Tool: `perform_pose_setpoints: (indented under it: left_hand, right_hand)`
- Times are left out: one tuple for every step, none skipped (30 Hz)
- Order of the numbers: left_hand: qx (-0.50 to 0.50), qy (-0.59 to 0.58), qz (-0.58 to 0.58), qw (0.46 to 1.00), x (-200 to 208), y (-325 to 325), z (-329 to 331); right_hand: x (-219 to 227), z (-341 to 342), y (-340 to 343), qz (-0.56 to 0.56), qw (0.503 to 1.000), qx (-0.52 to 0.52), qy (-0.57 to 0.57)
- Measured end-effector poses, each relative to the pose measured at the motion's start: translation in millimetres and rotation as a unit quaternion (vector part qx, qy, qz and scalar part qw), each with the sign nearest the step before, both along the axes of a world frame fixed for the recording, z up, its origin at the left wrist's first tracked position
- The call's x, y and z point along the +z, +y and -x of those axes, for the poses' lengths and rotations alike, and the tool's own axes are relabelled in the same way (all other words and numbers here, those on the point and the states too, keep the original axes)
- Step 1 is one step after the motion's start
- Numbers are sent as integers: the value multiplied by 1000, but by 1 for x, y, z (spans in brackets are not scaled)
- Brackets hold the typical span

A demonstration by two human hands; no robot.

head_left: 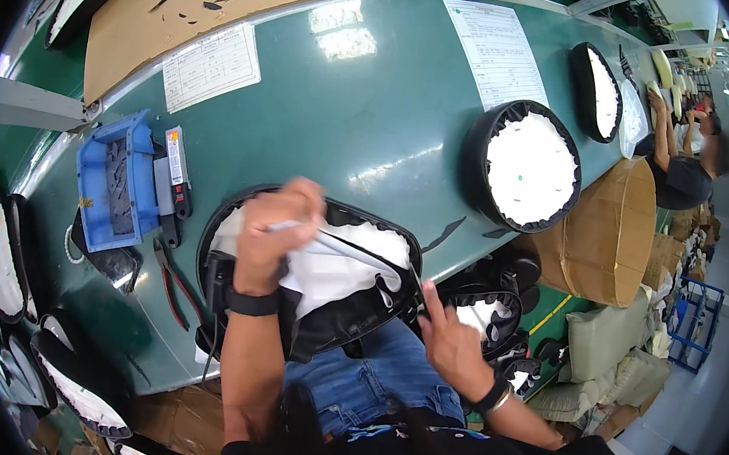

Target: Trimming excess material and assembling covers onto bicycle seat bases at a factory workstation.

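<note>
A black padded shell with a white inner face (324,285) lies at the table's front edge, over my lap. My left hand (281,228), smeared a little by motion, is closed above it on a whitish strip of fabric (349,251), which stretches tight toward the shell's right rim. Beside that rim my right hand (457,346) has its index finger and thumb forward and the other fingers curled. A thin, dark, narrow thing (417,287) shows at its fingertips; its kind is too small to tell. The shell's left side is partly hidden by my left wrist.
Left on the green table (278,123) are red-handled pliers (173,284), a blue bin (135,192) of black scraps and a utility knife (177,170). A round black-rimmed white piece (524,168) stands right, near a cardboard box (613,238). Another person (690,171) works beyond.
</note>
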State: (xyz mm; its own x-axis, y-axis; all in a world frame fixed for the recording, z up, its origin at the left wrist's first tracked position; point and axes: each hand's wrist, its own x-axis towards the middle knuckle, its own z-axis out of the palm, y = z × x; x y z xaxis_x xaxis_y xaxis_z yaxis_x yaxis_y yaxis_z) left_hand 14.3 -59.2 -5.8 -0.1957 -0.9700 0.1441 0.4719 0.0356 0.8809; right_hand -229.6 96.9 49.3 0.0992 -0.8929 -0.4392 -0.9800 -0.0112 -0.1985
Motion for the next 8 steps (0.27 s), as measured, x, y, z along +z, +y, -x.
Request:
perform_pose_setpoints:
  left_hand:
    - [30,-86,34,995,7,-2,-8]
    - [60,-172,67,981,17,-6,-13]
    - [61,-171,65,981,16,-8,-19]
    - [90,-327,89,937,14,-10,-29]
    - [118,-477,110,864,13,-11,-40]
    - [124,-477,112,863,16,-9,-47]
    - [47,-484,-15,874,23,0,-55]
    - [-32,-478,-142,866,29,15,-63]
  right_hand:
    - [4,-6,5,-15,999,-45,-27]
    - [6,-7,1,-17,999,-45,-25]
    - [8,-9,-7,-1,1000,-17,-7]
    - [11,-11,-18,14,1000,13,10]
    - [14,-10,-37,9,999,31,19]
    - [13,-4,-54,46,997,66,18]
    - [12,4,-73,27,993,111,37]
    - [10,12,-93,6,986,155,57]
